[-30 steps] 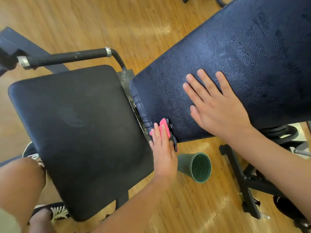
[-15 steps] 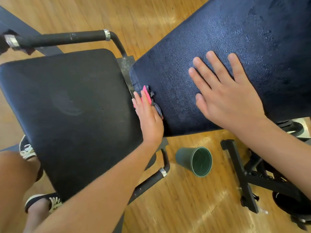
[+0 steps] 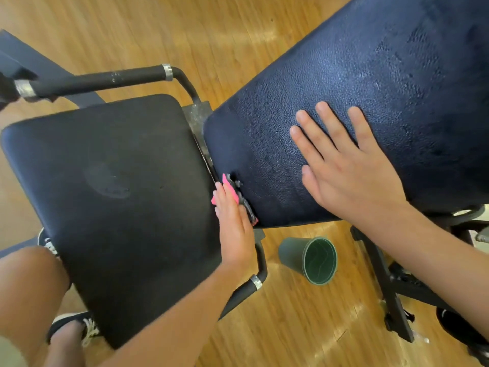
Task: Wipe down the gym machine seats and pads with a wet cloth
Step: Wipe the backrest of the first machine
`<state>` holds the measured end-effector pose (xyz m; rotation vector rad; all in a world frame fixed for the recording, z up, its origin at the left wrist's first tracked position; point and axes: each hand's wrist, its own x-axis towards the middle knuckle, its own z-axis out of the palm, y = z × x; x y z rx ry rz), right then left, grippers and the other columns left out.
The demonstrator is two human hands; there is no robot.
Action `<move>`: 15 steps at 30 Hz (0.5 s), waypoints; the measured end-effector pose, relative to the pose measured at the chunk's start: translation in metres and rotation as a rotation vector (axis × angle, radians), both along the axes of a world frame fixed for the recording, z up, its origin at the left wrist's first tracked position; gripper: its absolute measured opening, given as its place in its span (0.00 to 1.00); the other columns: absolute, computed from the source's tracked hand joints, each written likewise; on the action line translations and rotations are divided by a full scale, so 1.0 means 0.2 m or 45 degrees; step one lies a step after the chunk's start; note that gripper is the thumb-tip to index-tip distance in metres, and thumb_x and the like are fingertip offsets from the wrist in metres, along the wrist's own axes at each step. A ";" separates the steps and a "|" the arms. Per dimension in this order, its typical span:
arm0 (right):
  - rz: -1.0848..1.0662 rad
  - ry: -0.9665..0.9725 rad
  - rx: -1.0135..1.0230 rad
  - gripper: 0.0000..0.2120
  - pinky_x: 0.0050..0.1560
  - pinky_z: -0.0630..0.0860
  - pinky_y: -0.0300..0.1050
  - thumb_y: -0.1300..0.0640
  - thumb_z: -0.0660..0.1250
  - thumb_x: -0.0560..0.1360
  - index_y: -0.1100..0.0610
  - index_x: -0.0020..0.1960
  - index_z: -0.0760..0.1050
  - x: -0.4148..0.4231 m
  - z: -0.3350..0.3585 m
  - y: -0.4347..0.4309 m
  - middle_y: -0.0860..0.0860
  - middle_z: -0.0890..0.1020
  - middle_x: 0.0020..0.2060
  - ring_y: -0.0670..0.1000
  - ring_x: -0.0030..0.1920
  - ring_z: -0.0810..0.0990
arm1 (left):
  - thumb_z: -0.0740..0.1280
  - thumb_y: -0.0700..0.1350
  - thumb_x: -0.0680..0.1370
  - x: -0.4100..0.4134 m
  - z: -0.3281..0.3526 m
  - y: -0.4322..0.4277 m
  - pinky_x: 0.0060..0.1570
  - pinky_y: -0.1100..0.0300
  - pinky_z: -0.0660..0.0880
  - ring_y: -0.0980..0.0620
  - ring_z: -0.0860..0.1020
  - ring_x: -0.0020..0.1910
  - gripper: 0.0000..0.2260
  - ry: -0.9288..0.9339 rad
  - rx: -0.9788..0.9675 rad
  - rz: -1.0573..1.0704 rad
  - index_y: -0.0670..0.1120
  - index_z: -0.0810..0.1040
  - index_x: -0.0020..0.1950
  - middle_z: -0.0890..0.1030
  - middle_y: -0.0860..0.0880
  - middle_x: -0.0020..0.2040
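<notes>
Nearest you, your bare knee (image 3: 29, 282) and a black laced sneaker (image 3: 87, 329) sit at the near corner of the flat black vinyl seat pad (image 3: 113, 197). Your left hand (image 3: 234, 229) reaches along that seat's right edge. Its fingers (image 3: 221, 200) lie straight and together, not curled, pressing the bright pink wet cloth (image 3: 229, 189) against the lower edge of the dark blue textured back pad (image 3: 383, 88). The cloth sits between those fingers and the pad edge, in the seam where seat and back pad meet, and only a strip shows past the fingertips. The thumb is hidden. Behind your left wrist curves a black foam-gripped handle with a silver ring (image 3: 248, 287). To its right a dark green plastic cup (image 3: 309, 259) lies tipped on the wooden plank floor (image 3: 185, 30). Further out, your right hand (image 3: 352, 168) rests palm-down on the back pad, its fingers (image 3: 330, 123) stretched flat and slightly spread, gripping nothing. Well left of both hands, a second black handle (image 3: 105, 80) runs beyond the seat's far edge.
</notes>
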<state>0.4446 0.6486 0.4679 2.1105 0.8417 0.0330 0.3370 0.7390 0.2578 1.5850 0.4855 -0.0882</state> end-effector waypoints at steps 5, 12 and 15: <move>-0.010 0.005 0.015 0.29 0.80 0.43 0.67 0.50 0.45 0.86 0.60 0.84 0.48 -0.01 0.00 0.01 0.58 0.51 0.84 0.63 0.83 0.49 | 0.47 0.35 0.84 0.21 -0.08 0.10 0.80 0.53 0.38 0.52 0.40 0.82 0.28 -0.047 0.201 -0.024 0.47 0.46 0.84 0.44 0.46 0.83; -0.009 -0.023 -0.004 0.29 0.80 0.44 0.67 0.50 0.45 0.86 0.60 0.84 0.48 -0.01 -0.01 0.00 0.58 0.51 0.84 0.63 0.83 0.49 | 0.48 0.32 0.82 0.87 -0.03 0.44 0.80 0.42 0.49 0.43 0.51 0.81 0.27 -0.093 0.261 0.006 0.45 0.58 0.82 0.61 0.43 0.80; 0.015 -0.033 -0.016 0.29 0.80 0.43 0.67 0.50 0.45 0.86 0.61 0.84 0.50 0.00 -0.01 -0.01 0.59 0.52 0.83 0.63 0.83 0.50 | 0.49 0.32 0.82 0.79 0.01 0.47 0.78 0.40 0.55 0.42 0.46 0.82 0.31 -0.136 0.194 -0.081 0.55 0.57 0.82 0.62 0.47 0.80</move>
